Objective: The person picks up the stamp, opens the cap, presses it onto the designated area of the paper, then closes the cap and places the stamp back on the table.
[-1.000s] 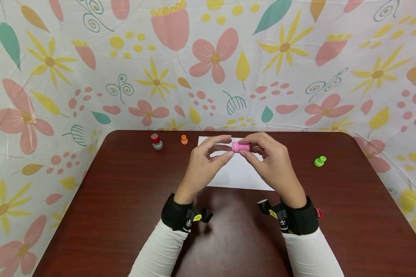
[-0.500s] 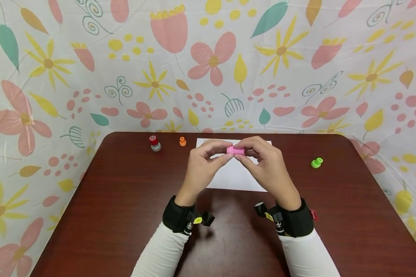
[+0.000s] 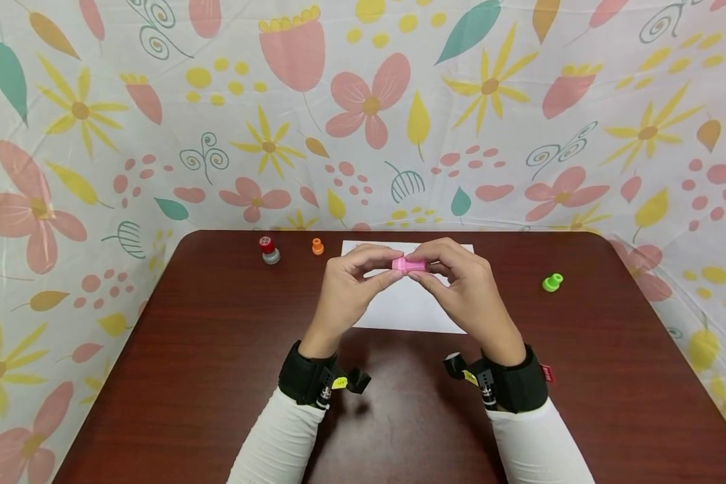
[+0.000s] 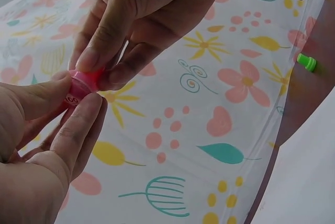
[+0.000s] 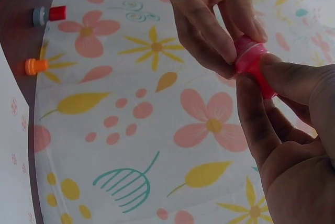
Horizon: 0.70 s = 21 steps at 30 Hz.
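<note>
Over the sheet of white paper (image 3: 411,309) as the head view shows it, a pink stamp (image 3: 408,265) is held up between the person's two hands, lying on its side and clear of the tabletop (image 3: 218,356). The left hand (image 3: 353,279) pinches its wider end between thumb and fingers; the right hand (image 3: 464,275) grips the narrower end the same way, so that the fingertips of both nearly meet around it.

On the stamp's wider end, the left wrist view shows a round white label (image 4: 71,100) with characters that look like "100"; a finger lies near them and more may be covered. A red tag (image 3: 547,374) juts from the black band (image 3: 516,383) on the right wrist, its lettering too small to read. Pale marks on top of the red-and-grey stamp (image 3: 269,251) are likewise illegible. Small pink flower-like prints (image 5: 14,107) show on the paper in the right wrist view.

Toward the tabletop's far left, the red-and-grey stamp stands near an orange stamp (image 3: 318,247). Well apart from them, right of the right hand, a green stamp (image 3: 553,282) sits tilted in the head view.
</note>
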### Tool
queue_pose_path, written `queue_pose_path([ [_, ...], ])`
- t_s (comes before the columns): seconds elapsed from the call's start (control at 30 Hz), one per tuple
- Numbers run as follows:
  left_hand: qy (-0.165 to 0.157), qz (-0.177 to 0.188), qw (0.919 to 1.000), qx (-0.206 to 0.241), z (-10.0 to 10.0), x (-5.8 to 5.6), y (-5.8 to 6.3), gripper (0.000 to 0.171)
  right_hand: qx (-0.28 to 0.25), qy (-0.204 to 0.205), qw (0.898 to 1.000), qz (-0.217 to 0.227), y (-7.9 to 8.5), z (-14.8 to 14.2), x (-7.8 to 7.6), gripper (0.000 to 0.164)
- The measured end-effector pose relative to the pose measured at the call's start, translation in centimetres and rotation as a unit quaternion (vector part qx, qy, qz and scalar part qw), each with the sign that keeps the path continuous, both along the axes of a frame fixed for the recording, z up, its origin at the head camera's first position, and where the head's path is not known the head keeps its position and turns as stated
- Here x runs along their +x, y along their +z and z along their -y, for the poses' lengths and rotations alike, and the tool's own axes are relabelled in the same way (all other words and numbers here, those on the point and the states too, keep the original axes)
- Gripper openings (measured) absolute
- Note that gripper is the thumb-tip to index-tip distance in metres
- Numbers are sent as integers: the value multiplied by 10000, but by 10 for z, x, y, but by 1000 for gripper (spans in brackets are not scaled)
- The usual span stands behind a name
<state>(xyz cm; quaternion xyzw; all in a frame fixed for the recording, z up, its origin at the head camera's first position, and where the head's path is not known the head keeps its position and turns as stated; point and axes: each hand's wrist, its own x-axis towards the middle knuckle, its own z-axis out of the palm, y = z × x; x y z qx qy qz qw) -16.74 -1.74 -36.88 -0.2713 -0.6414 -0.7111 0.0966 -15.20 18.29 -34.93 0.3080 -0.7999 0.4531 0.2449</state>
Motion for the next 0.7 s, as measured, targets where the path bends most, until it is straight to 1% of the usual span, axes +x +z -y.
queue_pose_path([
  [0.1, 11, 65, 10000, 24, 1, 0, 1, 25, -73, 28, 10000, 34, 2, 0, 1, 27],
  [0.2, -40, 217, 9997, 111, 4, 1, 3, 27, -74, -7, 10000, -12, 3, 0, 1, 27],
  [0.33, -13, 383, 9990, 242, 8, 2, 5, 29, 60, -173, 9998, -106, 2, -1, 1, 27],
  [0.5, 157, 355, 9988, 305, 16, 0, 7, 28, 303, -490, 9981, -211, 0, -5, -3, 28],
  [0.7, 374, 261, 9986, 263, 24, -1, 10, 27, 649, -883, 9930, -450, -7, -10, -11, 24],
])
